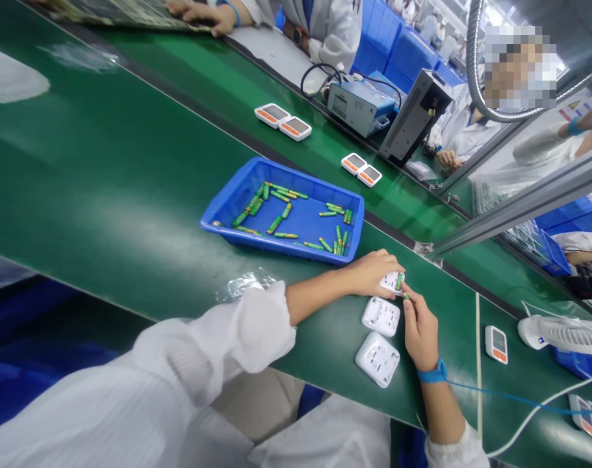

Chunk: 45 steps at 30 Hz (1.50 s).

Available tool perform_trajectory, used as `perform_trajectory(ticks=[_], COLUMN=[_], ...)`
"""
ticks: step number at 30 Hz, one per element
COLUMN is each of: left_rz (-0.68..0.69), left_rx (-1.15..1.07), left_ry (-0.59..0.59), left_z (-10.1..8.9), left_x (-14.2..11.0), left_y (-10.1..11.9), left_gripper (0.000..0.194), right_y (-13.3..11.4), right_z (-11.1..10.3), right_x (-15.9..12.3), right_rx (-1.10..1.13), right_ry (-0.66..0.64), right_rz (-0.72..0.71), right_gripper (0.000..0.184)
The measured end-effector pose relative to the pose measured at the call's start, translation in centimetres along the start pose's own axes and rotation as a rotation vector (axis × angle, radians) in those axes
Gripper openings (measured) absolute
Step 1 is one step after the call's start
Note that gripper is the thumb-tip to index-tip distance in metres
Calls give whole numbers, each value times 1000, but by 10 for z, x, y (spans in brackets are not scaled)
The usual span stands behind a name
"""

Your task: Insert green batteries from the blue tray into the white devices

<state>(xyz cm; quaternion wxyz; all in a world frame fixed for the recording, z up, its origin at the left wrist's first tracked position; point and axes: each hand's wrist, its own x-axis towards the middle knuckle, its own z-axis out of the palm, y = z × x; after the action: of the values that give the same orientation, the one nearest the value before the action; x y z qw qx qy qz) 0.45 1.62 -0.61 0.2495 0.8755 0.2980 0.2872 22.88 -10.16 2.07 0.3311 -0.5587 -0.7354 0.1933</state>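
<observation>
My left hand (373, 272) is closed around a small white square device (389, 281), whose back faces up with a green battery (399, 279) in its slot. Between the thumb and finger of my right hand (420, 325) is another green battery (406, 296), held at the device's near edge. Two more white devices lie back side up just below my hands, an upper one (381, 316) and a lower one (377, 359). A blue tray (282, 247) with several loose green batteries (275, 224) stands to the left of my hands.
A blue wrist strap (432, 372) trails a cord rightward. White-and-orange devices (282, 121) lie on the far strip, and another (496, 344) at right beside a white fan (563, 333). Clear plastic (247, 283) lies before the tray. A metal frame post (520, 201) rises at right; co-workers sit opposite.
</observation>
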Motion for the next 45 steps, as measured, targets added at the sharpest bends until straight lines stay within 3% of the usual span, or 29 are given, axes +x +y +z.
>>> perform_trajectory(ticks=[14,19,26,31,34,45], left_rz=[-18,-34,-19,-33,-36,-19], left_rx=[-12,-26,-46,-30,-29,-51], left_ry=[-11,-29,-22,-35,-38,-7], left_z=[-2,-5,-4,-6,-7,-2], left_x=[-1,0,0,0,0,-1], left_y=[3,5,4,4,4,3], left_gripper=[67,63,61,66,68,56], right_y=[-3,-4,-4,-5,-4,-10], right_z=[-2,-2,1,-1,-3,5], right_x=[-2,-2,7,4,0,3], right_rx=[94,108,163,243,259,74], right_ry=[4,-43,-97,0,-6,-107], right_rz=[18,-23,34,83,103,55], right_gripper=[33,27,27,27,27,30])
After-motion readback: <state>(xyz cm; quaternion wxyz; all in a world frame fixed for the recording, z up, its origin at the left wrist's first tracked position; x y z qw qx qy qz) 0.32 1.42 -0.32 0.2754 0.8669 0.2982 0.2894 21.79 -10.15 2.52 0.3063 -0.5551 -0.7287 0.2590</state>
